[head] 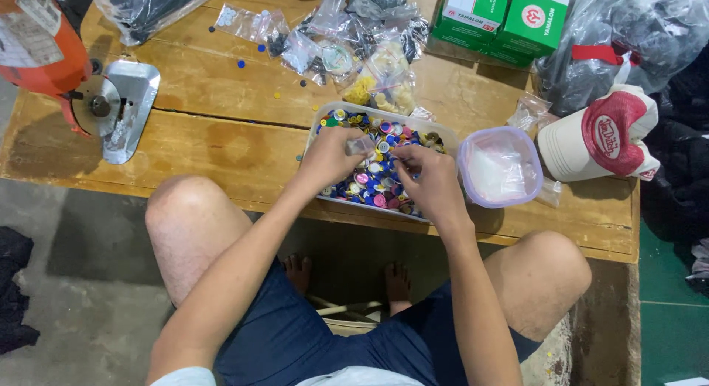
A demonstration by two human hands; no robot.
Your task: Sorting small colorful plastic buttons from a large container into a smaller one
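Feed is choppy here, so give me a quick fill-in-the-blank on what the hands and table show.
1. Both hands, left hand and right hand, work over a clear tray full of ____.
2. Right of the tray stands a tub with a ____ rim.
3. The cap is red and ____.

Missing: buttons; purple; white

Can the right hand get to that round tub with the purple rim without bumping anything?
Probably yes. The right hand is over the tray of buttons, and the round tub sits right beside it on the table, nothing between them.
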